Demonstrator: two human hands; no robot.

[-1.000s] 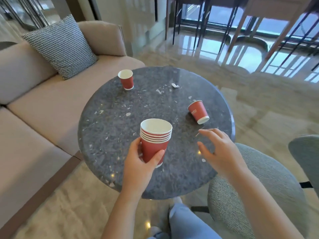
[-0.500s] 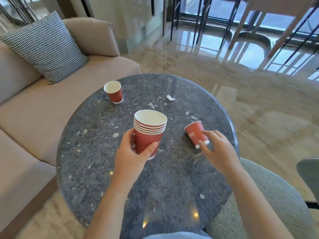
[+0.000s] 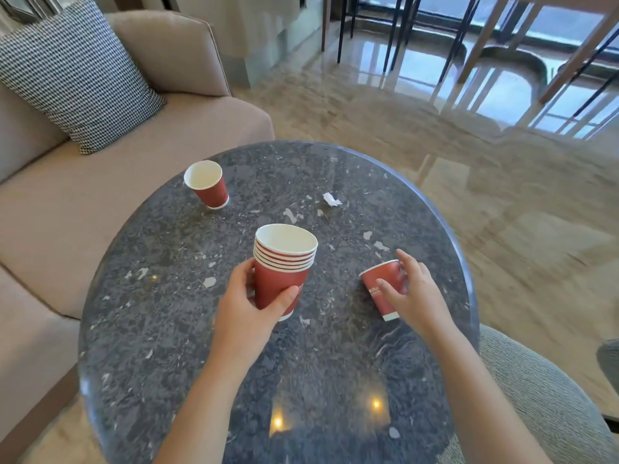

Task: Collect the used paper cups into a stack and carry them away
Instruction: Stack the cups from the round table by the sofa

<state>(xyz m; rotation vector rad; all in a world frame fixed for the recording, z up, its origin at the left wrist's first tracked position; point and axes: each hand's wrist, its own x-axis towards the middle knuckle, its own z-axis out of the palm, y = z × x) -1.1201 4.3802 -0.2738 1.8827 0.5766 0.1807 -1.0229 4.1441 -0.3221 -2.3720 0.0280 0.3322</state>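
My left hand [image 3: 249, 304] grips a stack of several red paper cups [image 3: 281, 266] with white insides, held upright just above the middle of the round dark stone table [image 3: 174, 329]. To its right a single red cup [image 3: 380, 288] lies tipped on its side, and my right hand [image 3: 413, 294] wraps its fingers around it. A third red cup [image 3: 206, 184] stands upright at the table's far left, apart from both hands.
A small scrap of white paper [image 3: 331, 199] lies on the far part of the table. A beige sofa [image 3: 100, 182] with a checked cushion [image 3: 75, 70] sits to the left. A grey upholstered chair [image 3: 536, 396] is at the lower right, and chair legs [image 3: 395, 31] stand beyond.
My right hand has reached forward from open air onto the tipped cup and closed around it. The view has shifted nearer over the table. The left hand still holds the stack.
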